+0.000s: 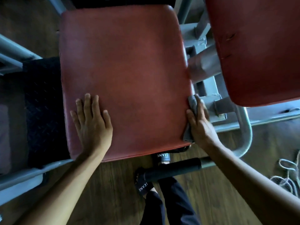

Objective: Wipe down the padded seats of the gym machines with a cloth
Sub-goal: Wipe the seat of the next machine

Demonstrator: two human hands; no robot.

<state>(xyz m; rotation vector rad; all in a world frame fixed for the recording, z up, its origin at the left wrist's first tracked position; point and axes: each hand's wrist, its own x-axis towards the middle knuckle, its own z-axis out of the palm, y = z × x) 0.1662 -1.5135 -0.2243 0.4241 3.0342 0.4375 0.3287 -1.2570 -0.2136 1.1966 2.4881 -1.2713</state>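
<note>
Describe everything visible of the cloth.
The cloth is small, grey, soft-looking fabric, crumpled. The right hand covers most of it and holds it against the right edge of the red seat, near the front corner. Only two bits show: one by the fingertips, one below the palm.

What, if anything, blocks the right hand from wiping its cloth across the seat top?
Probably nothing, so yes: the right hand holds the cloth at the seat's right edge, and its top lies bare up to the left hand resting flat.
</note>
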